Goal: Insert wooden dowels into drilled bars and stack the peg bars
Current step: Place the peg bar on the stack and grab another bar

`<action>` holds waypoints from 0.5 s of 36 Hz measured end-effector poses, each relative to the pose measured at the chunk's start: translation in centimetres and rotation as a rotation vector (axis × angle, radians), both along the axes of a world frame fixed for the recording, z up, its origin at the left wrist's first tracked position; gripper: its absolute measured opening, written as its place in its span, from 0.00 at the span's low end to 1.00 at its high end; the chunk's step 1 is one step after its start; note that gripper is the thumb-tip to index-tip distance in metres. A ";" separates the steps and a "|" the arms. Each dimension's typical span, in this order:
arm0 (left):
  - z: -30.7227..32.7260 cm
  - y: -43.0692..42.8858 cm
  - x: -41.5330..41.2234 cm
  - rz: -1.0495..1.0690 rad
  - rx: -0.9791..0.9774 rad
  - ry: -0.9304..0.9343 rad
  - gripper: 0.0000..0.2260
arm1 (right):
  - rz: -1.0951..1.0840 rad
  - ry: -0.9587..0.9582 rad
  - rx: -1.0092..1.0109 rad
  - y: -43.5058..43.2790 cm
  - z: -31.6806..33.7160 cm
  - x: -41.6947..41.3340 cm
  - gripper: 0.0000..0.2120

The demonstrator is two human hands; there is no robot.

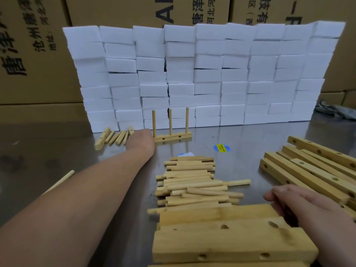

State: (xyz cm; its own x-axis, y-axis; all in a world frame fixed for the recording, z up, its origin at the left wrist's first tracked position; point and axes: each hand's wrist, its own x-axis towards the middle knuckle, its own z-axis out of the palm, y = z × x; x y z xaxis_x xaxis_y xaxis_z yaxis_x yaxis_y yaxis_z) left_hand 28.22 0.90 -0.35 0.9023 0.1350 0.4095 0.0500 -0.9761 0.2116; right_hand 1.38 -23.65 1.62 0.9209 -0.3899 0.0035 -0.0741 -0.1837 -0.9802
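Because my left hand (pixel 143 140) is turned away beside the pale wooden bar with three upright pegs (pixel 173 136), I cannot tell what its fingers do. My right hand (pixel 304 207) curls blurry fingers (pixel 279 192) round a thick drilled wooden bar (pixel 212 214).

The table top (pixel 240 135) is bare metal, smooth and half-glossy, with dull reflections, and the round sticker (pixel 221 148) on it looks like shiny printed film. The dowels (pixel 194 182), the near bars (pixel 231 245), the drilled bars (pixel 308 170) at the right and the far peg bar (pixel 173 136) are pale raw wood, unvarnished and matt, with visible grain. Behind them, the white blocks (pixel 212 74) look like matt foam, the boxes (pixel 34 54) are brown matt cardboard with black print, and a grey crumpled cloth (pixel 335 110) lies far right.
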 end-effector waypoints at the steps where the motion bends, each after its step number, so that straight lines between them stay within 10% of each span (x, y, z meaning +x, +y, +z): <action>1: 0.0 -0.1 -0.1 0.002 -0.009 -0.018 0.10 | 0.000 -0.002 0.005 0.0 0.0 0.0 0.14; 18: 0.1 -0.2 -0.3 -0.037 -0.053 0.039 0.11 | 0.023 -0.020 0.040 -0.5 -0.4 0.2 0.16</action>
